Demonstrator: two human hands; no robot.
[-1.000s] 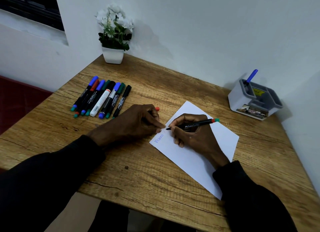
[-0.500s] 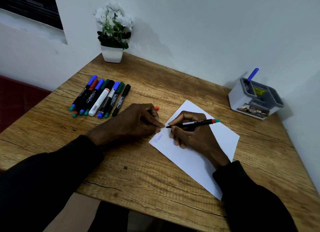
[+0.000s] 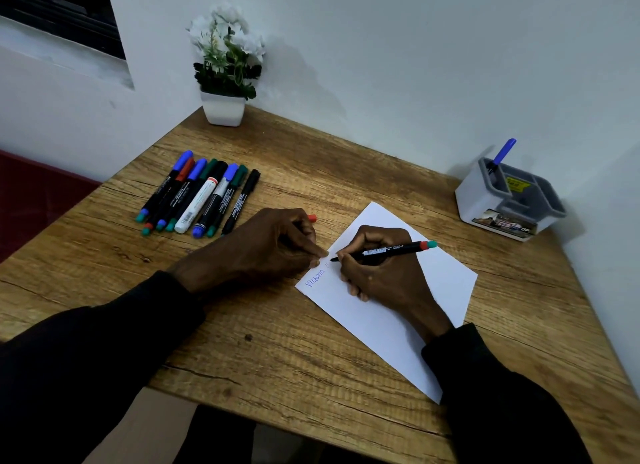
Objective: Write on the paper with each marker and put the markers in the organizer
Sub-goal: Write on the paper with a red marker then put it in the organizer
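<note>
A white paper [image 3: 446,283] lies on the wooden table [image 3: 277,356], with a blue word written near its left corner. My right hand [image 3: 377,269] grips a black marker [image 3: 391,250] with a red and teal end, its tip on the paper just past the blue word. My left hand [image 3: 273,245] rests at the paper's left corner, fingers curled round a red cap [image 3: 312,218] that sticks out behind them. Several capped markers [image 3: 201,195] lie in a row at the left. A grey organizer [image 3: 509,200] at the right holds one blue marker [image 3: 502,153].
A white pot of white flowers [image 3: 225,68] stands at the table's far corner against the wall. Walls close in behind and to the right of the table. Bare wood shows between the marker row and the organizer, and along the near edge.
The marker tip has shifted slightly along the paper beside the blue word. My left hand stays at the paper's corner with the cap.
</note>
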